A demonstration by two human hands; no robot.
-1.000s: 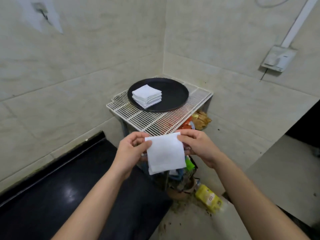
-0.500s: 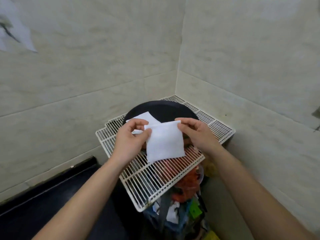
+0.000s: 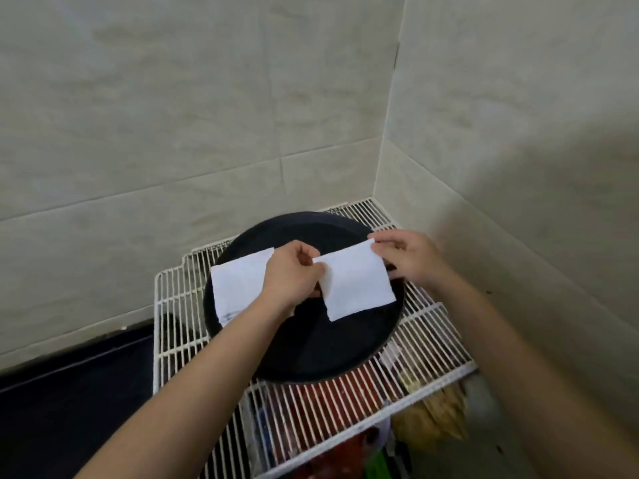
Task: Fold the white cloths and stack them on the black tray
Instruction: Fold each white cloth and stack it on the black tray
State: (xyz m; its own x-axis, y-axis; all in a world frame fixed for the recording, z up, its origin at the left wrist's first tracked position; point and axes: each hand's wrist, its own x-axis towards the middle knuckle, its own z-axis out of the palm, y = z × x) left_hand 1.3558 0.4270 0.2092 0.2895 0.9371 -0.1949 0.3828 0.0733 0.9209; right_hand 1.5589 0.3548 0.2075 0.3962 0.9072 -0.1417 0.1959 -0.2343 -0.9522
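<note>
Two hands hold one folded cloth (image 3: pixel 356 283) by its top edge, above the black tray (image 3: pixel 311 350).

1. Left hand (image 3: pixel 294 274): my thumb and fingers are curled and pinch the cloth's upper left corner. The palm faces away from the camera, so only the back of the hand and the knuckles show.
2. Right hand (image 3: pixel 411 259): my fingertips pinch the upper right corner, with the remaining fingers curled behind the cloth.
3. Folded cloth: it is white, roughly square, and stretched flat between the two pinch points, with its right corner the higher one. Its lower edge hangs free over the right half of the tray (I cannot tell whether that edge touches the tray surface).
4. Stack of folded cloths (image 3: pixel 238 285): it lies on the left part of the tray, just beside my left hand. My left wrist and forearm cover its right side, so the number of layers cannot be read.
5. Black tray: round, dark, and resting on a white wire rack (image 3: pixel 173 340) that sits in the corner of a pale tiled wall (image 3: pixel 207 133).

Below the rack, red and brown packets (image 3: pixel 439 414) show through and past the wires. A dark counter (image 3: pixel 69 392) lies to the left of the rack.
</note>
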